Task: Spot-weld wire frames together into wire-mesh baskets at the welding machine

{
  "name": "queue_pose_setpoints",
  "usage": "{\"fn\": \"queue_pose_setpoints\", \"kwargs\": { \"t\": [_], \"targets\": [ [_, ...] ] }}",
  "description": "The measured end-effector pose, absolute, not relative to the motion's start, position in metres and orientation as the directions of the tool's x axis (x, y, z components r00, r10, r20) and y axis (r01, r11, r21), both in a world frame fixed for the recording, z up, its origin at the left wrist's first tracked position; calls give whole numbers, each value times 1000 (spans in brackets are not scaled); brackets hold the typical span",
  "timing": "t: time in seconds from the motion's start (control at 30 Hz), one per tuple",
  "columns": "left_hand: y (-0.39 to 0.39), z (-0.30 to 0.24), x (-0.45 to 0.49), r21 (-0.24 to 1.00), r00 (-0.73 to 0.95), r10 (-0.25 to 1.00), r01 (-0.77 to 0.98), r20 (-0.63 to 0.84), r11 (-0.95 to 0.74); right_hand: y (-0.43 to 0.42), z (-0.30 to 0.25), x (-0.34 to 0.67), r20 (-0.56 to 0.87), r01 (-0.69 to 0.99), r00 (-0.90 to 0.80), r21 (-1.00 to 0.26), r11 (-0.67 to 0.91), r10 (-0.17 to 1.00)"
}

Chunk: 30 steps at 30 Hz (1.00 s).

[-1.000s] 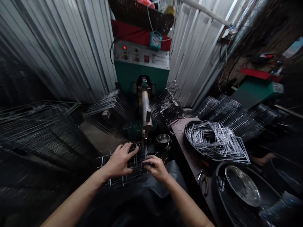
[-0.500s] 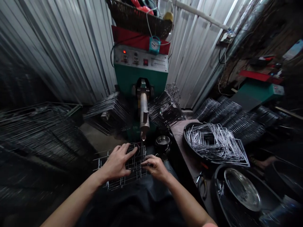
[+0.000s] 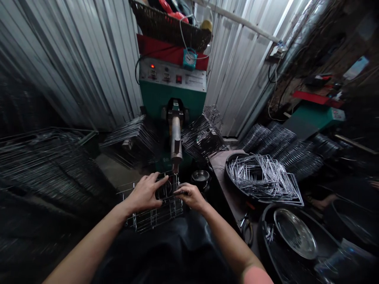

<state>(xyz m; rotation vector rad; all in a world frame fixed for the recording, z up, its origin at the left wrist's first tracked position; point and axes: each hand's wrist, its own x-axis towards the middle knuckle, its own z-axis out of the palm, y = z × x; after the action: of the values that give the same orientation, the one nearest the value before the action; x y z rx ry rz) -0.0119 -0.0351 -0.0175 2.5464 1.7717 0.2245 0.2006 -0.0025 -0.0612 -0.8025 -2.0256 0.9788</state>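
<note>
Metal wire rack [image 3: 152, 218], just below the rod [image 3: 176, 148] of the green machine [image 3: 171, 91]: left hand [image 3: 145, 193] spreads across it, apparently for steadiness; right hand [image 3: 192, 196], fingertips narrowed, meets its right edge, presumably for alignment, exact grip indiscernible.

A salmon-pink sleeve [image 3: 257, 275] is showing on the right arm [image 3: 225, 235], and a black covering [image 3: 174, 252] (faintly glossy, softly creased) is spreading below.
</note>
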Motion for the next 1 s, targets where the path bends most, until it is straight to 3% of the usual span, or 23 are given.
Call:
{"fn": "queue_pose_setpoints", "kwargs": {
  "t": [0.57, 0.83, 1.0],
  "targets": [
    [-15, -13, -27, 166, 385, 921, 906, 64, -390, -6, -67, 187, 396, 239, -458, -807, 540, 796],
    [9, -12, -25, 171, 322, 946, 930, 44, -325, 20, -61, 178, 417, 214, -394, -825, 523, 819],
    [11, -19, -26, 199, 319, 944, 923, 82, -329, 10, -69, 183, 378, 190, -256, -883, 429, 890]
  ]
}}
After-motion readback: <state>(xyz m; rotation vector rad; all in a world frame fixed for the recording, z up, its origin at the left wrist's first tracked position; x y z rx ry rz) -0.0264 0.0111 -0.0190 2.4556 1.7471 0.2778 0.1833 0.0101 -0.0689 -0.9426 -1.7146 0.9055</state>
